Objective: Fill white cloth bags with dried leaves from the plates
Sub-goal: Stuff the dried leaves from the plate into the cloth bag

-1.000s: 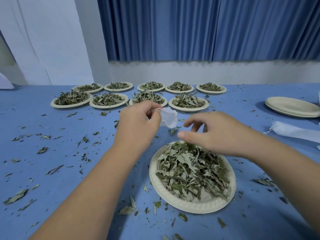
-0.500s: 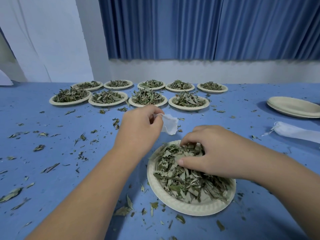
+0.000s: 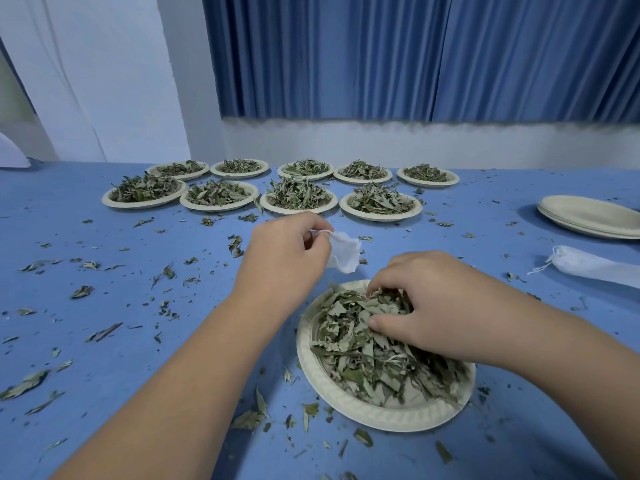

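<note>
I am watching the table (image 3: pixel 104 341) from its near edge. Leaf bits (image 3: pixel 26 384) are lying scattered over its left half. Along the far edge, full plates (image 3: pixel 218 207) are sitting in two rows.

Around the middle, the left hand (image 3: pixel 280 258) is pinching the mouth of a small white bag (image 3: pixel 344 252) between thumb and fingers. The bag is hanging to the right of the hand, just beyond the near plate (image 3: pixel 381 415).

That plate is sitting close to the near edge, right of centre, with leaves (image 3: pixel 363 355) heaped on it. The right hand (image 3: pixel 436 306) is lying on the heap, its fingers curling into the leaves and its thumb pressing in from the side, gripping some.

At the right edge, empty plates (image 3: pixel 588 216) are sitting stacked. Nearer to me, a second bag (image 3: pixel 588 268) is lying on its side, its string trailing left.
</note>
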Demonstrator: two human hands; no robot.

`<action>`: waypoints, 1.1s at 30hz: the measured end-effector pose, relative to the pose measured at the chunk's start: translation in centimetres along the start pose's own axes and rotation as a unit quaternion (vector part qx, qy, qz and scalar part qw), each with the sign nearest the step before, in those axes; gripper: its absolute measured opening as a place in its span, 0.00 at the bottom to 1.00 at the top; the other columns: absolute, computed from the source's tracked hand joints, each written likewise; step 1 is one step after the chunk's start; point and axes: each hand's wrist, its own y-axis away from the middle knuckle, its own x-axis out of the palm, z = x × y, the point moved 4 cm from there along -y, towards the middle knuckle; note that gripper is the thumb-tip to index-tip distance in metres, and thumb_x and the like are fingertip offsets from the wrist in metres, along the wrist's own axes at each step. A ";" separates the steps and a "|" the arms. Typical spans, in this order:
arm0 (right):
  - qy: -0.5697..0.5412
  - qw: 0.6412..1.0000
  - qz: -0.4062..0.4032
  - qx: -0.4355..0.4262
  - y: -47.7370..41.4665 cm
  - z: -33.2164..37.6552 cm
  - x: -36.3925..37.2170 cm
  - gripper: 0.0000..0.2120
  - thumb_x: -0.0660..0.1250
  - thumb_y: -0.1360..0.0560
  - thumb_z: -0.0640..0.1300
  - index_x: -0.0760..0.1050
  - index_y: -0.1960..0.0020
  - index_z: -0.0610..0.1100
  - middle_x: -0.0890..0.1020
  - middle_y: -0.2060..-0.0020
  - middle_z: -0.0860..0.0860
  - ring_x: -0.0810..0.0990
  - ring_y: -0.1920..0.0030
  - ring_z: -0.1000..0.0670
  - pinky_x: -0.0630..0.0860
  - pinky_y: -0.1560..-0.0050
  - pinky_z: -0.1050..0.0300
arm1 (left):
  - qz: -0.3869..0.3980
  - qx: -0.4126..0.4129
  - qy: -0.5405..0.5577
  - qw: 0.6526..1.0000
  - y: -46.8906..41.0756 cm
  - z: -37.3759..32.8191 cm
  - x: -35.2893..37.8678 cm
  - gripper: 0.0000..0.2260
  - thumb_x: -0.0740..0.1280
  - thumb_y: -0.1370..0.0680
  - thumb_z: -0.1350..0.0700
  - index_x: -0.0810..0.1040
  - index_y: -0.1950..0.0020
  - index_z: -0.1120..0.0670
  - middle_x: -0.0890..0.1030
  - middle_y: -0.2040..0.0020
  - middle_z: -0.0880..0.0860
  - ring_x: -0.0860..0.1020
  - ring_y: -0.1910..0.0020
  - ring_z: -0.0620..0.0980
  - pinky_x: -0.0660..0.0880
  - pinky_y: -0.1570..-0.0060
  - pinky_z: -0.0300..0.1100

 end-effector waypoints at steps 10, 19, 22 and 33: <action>-0.132 0.990 -0.013 0.043 -0.2 -1.7 -1.2 0.06 0.69 0.31 0.57 0.78 0.55 0.59 0.78 0.66 0.56 0.75 0.64 0.60 0.71 0.66 0.65 | 0.007 -0.009 -0.003 1.000 0.0 -0.1 0.0 0.08 0.65 0.21 0.55 0.82 0.56 0.47 0.72 0.74 0.45 0.70 0.71 0.42 0.69 0.70 0.41; -0.253 0.966 -0.035 0.035 -0.3 -3.3 -2.3 0.05 0.71 0.33 0.53 0.80 0.60 0.53 0.76 0.73 0.61 0.71 0.73 0.61 0.67 0.70 0.70 | 0.018 -0.016 0.012 1.000 0.0 0.1 0.1 0.07 0.65 0.21 0.56 0.83 0.54 0.48 0.73 0.73 0.45 0.70 0.73 0.42 0.71 0.68 0.42; -0.266 0.962 -0.046 0.032 -0.3 -3.5 -2.4 0.04 0.72 0.31 0.51 0.80 0.61 0.52 0.75 0.75 0.60 0.70 0.74 0.61 0.66 0.71 0.69 | 0.029 -0.013 0.008 0.999 0.1 0.0 0.2 0.07 0.66 0.22 0.56 0.83 0.54 0.48 0.73 0.73 0.44 0.71 0.72 0.40 0.69 0.69 0.37; -0.138 0.980 -0.145 0.016 -0.3 -1.7 -1.8 0.09 0.66 0.33 0.57 0.79 0.59 0.53 0.78 0.70 0.58 0.74 0.66 0.59 0.69 0.64 0.62 | 0.066 0.014 0.004 0.998 0.6 -1.5 1.1 0.08 0.67 0.24 0.55 0.80 0.61 0.44 0.75 0.75 0.39 0.72 0.74 0.40 0.68 0.71 0.33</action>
